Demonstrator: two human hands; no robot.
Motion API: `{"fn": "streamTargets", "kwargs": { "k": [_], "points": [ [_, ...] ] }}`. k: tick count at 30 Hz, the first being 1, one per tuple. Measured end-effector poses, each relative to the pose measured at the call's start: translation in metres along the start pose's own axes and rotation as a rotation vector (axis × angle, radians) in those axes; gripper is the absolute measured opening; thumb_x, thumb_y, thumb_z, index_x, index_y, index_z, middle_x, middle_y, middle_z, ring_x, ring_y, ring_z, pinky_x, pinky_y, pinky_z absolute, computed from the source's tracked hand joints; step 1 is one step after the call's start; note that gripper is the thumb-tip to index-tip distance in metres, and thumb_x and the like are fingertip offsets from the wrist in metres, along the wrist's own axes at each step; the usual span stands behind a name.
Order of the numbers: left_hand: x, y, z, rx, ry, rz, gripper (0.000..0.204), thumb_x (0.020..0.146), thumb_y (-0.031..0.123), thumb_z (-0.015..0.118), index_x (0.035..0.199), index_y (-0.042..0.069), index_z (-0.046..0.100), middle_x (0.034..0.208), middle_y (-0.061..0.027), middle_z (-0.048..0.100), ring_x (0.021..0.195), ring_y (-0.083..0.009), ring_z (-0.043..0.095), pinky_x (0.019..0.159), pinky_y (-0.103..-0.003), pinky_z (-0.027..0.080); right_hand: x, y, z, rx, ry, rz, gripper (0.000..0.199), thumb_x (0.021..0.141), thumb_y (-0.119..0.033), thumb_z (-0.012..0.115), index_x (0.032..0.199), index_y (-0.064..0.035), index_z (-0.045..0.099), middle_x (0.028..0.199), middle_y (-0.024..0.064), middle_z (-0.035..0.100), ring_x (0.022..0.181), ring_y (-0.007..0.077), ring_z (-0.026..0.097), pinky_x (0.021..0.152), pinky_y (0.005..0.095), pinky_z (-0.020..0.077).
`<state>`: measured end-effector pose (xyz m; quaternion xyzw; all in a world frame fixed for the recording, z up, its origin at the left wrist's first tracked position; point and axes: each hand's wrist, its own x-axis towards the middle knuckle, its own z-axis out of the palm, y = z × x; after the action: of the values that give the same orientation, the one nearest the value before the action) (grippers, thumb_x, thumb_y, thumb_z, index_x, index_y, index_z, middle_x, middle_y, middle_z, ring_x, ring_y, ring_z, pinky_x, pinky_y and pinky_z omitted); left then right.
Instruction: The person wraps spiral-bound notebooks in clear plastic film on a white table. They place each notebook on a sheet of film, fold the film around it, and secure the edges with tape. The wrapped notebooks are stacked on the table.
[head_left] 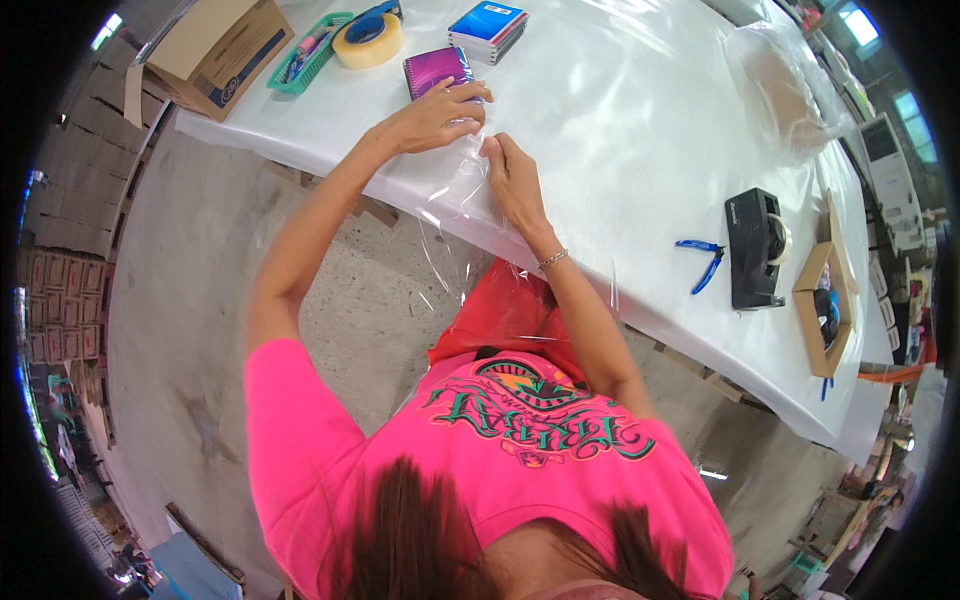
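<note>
On the near edge of a white-covered table, my left hand is bent over the lower end of a purple spiral notebook, its fingers curled at the clear plastic film. My right hand is closed just to the right, thumb and forefinger pinching the same film. The sheet is see-through and shows mainly by its glints; it hangs over the table edge toward my lap. My fingers hide part of the notebook. Behind it stands a stack of spiral notebooks with a blue cover on top.
At the back left are a cardboard box, a green basket of small items and a tape roll. To the right lie blue nippers, a black tape dispenser, an open carton and a plastic bag.
</note>
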<state>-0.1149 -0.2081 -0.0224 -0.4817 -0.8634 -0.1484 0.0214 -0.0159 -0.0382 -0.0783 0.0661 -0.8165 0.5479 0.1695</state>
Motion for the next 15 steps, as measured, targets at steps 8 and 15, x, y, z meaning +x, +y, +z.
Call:
{"fn": "streamTargets", "kwargs": {
  "k": [8, 15],
  "points": [
    [0.009, -0.007, -0.014, -0.406, -0.072, -0.073, 0.03, 0.095, 0.034, 0.055, 0.097, 0.004, 0.058, 0.138, -0.0074, 0.047, 0.132, -0.0235, 0.041, 0.109, -0.038, 0.034, 0.031, 0.012, -0.016, -0.062, -0.109, 0.208, 0.025, 0.089, -0.028, 0.064, 0.093, -0.0036, 0.069, 0.071, 0.0143, 0.066, 0.066, 0.0288, 0.064, 0.063, 0.0396, 0.0472],
    [0.007, -0.011, 0.001, -0.445, 0.014, -0.036, 0.029, 0.096, 0.032, 0.054, 0.096, 0.004, 0.056, 0.135, -0.0067, 0.047, 0.133, -0.0227, 0.039, 0.11, -0.039, 0.032, 0.0, 0.0, -0.008, 0.012, -0.002, 0.201, 0.029, 0.088, -0.028, 0.067, 0.097, 0.0001, 0.066, 0.073, 0.0121, 0.066, 0.064, 0.0221, 0.062, 0.061, 0.0341, 0.0463]
  ]
}}
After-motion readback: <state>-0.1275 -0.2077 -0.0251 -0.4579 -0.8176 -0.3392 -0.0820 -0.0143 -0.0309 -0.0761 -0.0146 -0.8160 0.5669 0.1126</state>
